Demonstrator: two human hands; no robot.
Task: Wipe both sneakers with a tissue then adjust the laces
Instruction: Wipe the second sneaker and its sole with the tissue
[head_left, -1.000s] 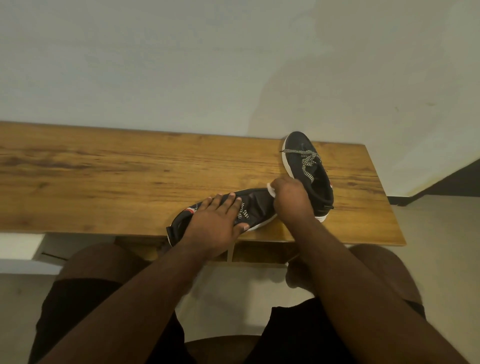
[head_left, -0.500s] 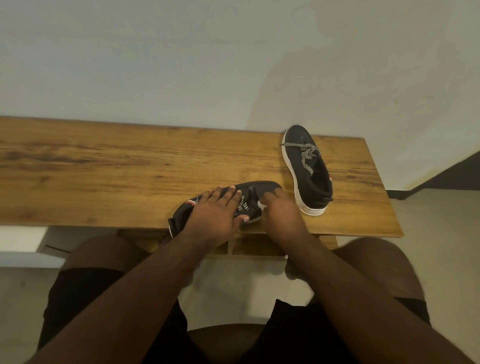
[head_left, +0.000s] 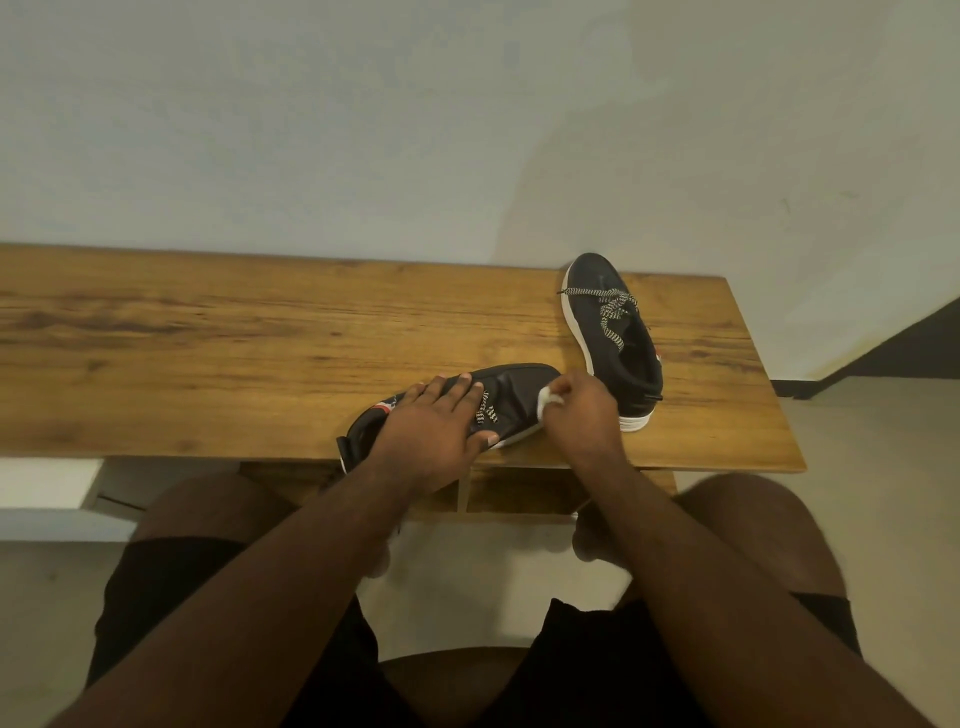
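A black sneaker (head_left: 511, 392) with a white sole lies tilted on its side at the front edge of the wooden table (head_left: 260, 353). My left hand (head_left: 434, 431) rests flat on its laces and collar, fingers spread. My right hand (head_left: 582, 413) pinches a small white tissue (head_left: 548, 401) against the sneaker's toe side. The second black sneaker (head_left: 613, 338) stands upright at the back right, toe toward the wall, with black-and-white laces loosely tied.
The table's right end lies just beyond the upright sneaker, and a pale wall stands right behind the table. My knees sit under the front edge. Bare wood stretches to the left of both sneakers.
My right hand with the tissue slid from the toe back along the near sneaker, then forward toward the toe again. My left hand kept pressing the sneaker.
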